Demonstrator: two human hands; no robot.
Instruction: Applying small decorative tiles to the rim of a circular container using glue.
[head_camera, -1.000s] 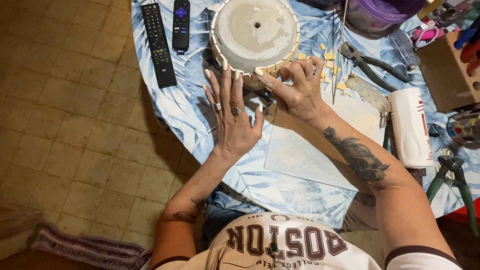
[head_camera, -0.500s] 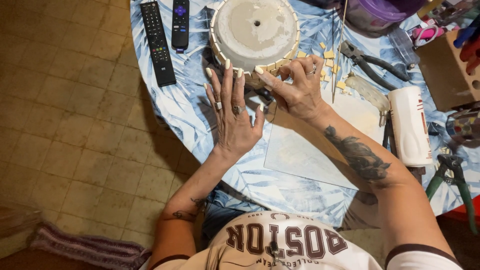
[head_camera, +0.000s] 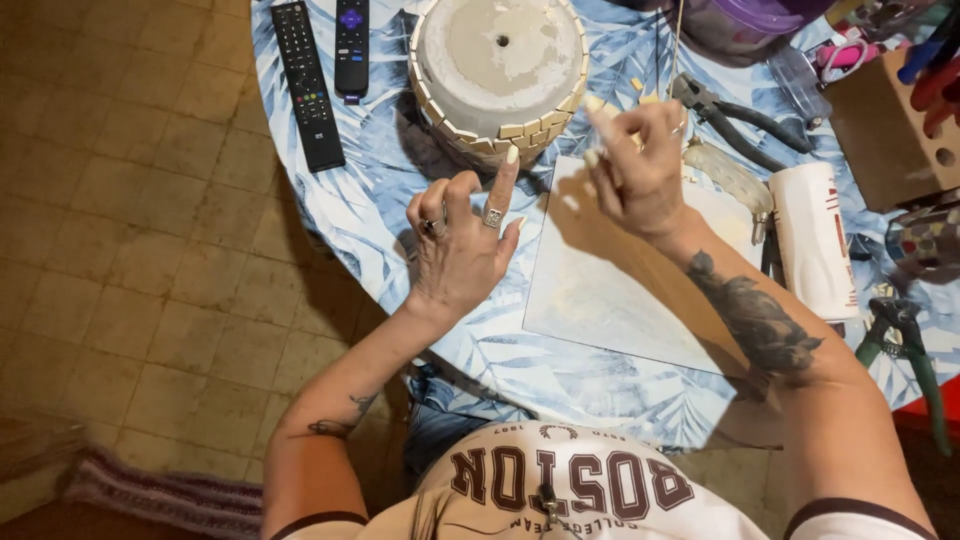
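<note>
Just beside the pot's (head_camera: 500, 65) tiled rim, left hand (head_camera: 462, 235) points, right hand (head_camera: 640, 165) raised

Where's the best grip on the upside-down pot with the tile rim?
Probably on the pot by its bare grey side wall above the tile band, two hands coming from left and right. It sits inverted, flat base up, wider at the tiled rim, so hands can wrap the taper. The left hand fingertip is already near the tiles.

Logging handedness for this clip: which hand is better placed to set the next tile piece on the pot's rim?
Probably the right hand: its fingertips pinch what looks like a small tile piece beside the upturned pot. The left hand only points one finger at the rim, holding nothing.
</note>
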